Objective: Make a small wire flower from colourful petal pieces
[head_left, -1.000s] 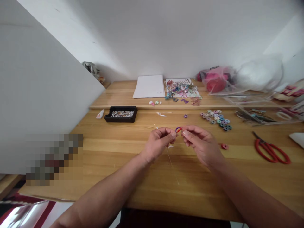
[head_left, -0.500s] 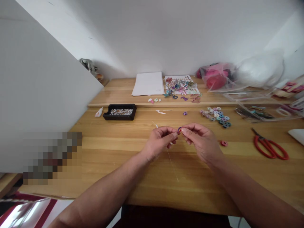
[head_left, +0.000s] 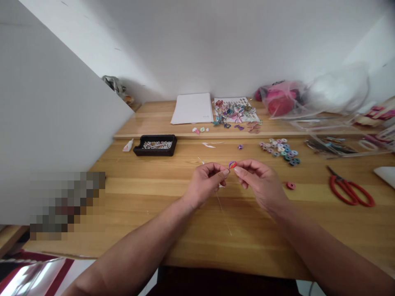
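Observation:
Between my hands is a small loop (head_left: 232,165), purple on one side and red on the other, like a thread-wrapped petal. My left hand (head_left: 209,179) pinches its left end between thumb and forefinger. On the other side, my right hand (head_left: 257,181) is closed with thumb and fingertip at the loop's right edge. A thin pale thread (head_left: 222,211) trails below my left hand over the wooden table. Near my right hand lies a red thread bobbin (head_left: 290,186). Whatever sits under the fingertips is hidden.
Red-handled scissors (head_left: 350,191) lie at right, below a clear plastic box (head_left: 336,144). Several coloured bobbins (head_left: 280,151) are grouped behind my right hand. A black tray (head_left: 155,153) of beads and a small white bottle (head_left: 128,145) stand at left. White paper (head_left: 193,107) rests on the raised shelf.
The loop shows more fully now, its red side turned into view. My fingertips have moved slightly apart around it; the arms are almost unmoved.

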